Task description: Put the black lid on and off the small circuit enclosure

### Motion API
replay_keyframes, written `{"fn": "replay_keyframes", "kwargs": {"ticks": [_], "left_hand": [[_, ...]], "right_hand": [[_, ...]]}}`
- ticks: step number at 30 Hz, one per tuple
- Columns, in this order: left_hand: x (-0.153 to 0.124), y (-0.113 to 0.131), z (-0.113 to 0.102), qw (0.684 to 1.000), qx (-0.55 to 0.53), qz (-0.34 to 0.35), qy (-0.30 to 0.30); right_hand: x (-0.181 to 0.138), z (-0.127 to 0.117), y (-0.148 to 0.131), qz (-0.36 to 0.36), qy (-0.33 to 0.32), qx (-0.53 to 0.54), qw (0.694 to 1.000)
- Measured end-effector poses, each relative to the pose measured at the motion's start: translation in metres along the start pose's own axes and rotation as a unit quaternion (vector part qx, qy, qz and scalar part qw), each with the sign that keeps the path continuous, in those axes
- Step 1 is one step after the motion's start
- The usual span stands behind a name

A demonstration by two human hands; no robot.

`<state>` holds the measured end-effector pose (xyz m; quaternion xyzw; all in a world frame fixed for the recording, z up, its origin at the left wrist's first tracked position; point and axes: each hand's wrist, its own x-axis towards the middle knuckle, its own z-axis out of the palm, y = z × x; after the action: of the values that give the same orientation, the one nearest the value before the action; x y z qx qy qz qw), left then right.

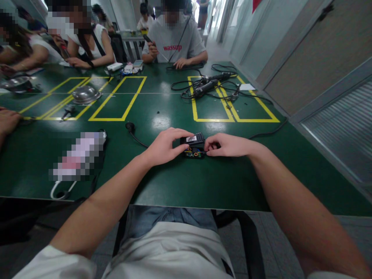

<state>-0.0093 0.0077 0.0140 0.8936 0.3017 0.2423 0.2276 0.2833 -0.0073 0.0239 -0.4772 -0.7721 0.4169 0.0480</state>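
On the green table in front of me lies an opened black power adapter. Its ribbed casing (199,138) carries a white label, and its circuit board (194,152), with copper-coloured coils, shows on the near side. My left hand (165,146) grips the adapter from the left, fingers over the casing and thumb by the board. At the right end, my right hand (228,145) is closed in a pinch against the board; what sits between its fingertips is hidden. A black plug (130,126) lies to the left, its cord running under my left hand.
Another cord (270,134) trails off right. Farther back lie tangled black tools and cables (206,87), a metal bowl (85,94) and a small dark part (68,111). A blurred-out phone-like item (81,153) rests at left. A person (174,42) sits opposite; others sit left.
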Motion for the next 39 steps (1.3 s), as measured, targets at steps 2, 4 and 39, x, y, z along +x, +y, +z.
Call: {"fn": "replay_keyframes", "kwargs": {"ticks": [2, 4, 39], "left_hand": [[-0.001, 0.004, 0.001, 0.999, -0.013, 0.031, -0.039], [0.000, 0.005, 0.003, 0.996, -0.014, 0.042, -0.080], [0.004, -0.012, 0.013, 0.988, 0.056, -0.135, 0.047]], "right_hand": [[-0.001, 0.000, -0.001, -0.002, 0.000, -0.005, 1.000], [-0.001, 0.000, -0.001, -0.002, 0.001, -0.006, 1.000], [-0.002, 0.002, -0.007, 0.016, 0.009, -0.006, 1.000]]}}
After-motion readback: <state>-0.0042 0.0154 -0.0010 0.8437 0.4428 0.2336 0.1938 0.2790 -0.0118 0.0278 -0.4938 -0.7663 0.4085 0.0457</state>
